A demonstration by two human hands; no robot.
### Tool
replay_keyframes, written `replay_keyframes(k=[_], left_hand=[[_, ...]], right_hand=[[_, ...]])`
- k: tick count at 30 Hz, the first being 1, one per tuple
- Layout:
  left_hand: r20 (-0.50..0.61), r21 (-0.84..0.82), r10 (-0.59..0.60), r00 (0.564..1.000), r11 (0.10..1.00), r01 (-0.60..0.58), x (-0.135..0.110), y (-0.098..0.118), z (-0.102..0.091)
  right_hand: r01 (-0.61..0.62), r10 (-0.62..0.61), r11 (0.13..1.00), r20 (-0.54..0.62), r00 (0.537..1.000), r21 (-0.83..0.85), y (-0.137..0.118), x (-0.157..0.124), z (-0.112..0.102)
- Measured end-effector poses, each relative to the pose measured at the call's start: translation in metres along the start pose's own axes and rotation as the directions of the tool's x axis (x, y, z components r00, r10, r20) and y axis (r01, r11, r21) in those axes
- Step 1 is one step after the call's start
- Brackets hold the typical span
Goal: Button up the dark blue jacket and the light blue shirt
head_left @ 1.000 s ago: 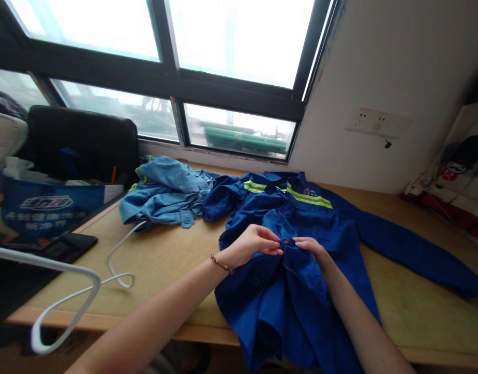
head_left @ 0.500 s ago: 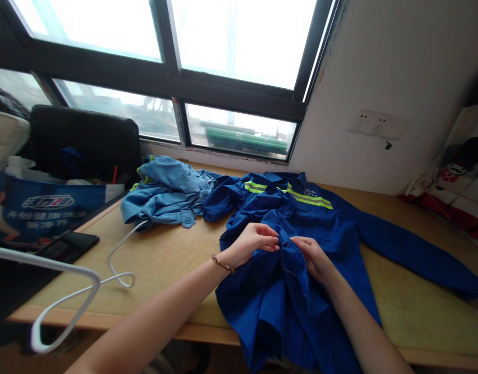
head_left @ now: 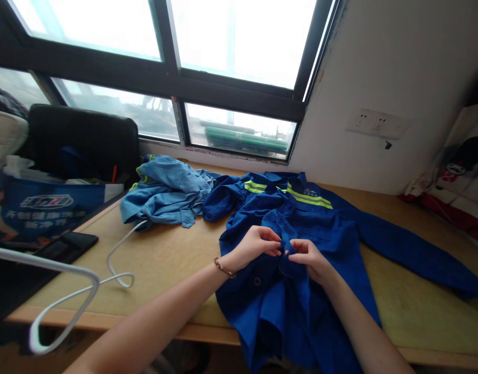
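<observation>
I see dark-blue jacket (head_left: 336, 236) on the table (head_left: 164, 270) | left hand (head_left: 260, 244) and right hand (head_left: 311, 259) pinch cloth at its front | lower button (head_left: 257, 281) not yet fastened; whether upper ones are, I cannot tell

Blue bag (head_left: 89, 196), well left of the grip: two lines of white Chinese text (head_left: 46, 214), top one starts 开创健康, rest too blurred to trust. Outlined logo (head_left: 47, 201) above them, lettering not legible. Blue jacket (head_left: 320, 223), chest beyond the grip and to its right: small white print (head_left: 311, 192), too small to read.
</observation>
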State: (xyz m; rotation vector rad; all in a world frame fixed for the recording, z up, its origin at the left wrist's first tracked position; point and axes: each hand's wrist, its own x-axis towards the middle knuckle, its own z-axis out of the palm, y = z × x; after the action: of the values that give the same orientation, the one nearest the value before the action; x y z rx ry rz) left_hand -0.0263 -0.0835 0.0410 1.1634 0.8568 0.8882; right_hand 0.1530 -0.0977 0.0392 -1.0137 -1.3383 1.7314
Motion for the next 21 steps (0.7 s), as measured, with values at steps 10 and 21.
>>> replay_keyframes(k=[10, 21], left_hand=[[-0.019, 0.001, 0.025, 0.999, 1.000, -0.025, 0.001, -0.001, -0.002], [-0.015, 0.107, 0.139, 0.990, 0.985, -0.136, 0.003, -0.008, -0.002]], right_hand=[[-0.014, 0.039, 0.987, -0.155, 0.987, 0.160, -0.003, 0.003, -0.003], [0.128, -0.155, 0.982, -0.194, 0.969, -0.142, 0.013, 0.010, -0.006]])
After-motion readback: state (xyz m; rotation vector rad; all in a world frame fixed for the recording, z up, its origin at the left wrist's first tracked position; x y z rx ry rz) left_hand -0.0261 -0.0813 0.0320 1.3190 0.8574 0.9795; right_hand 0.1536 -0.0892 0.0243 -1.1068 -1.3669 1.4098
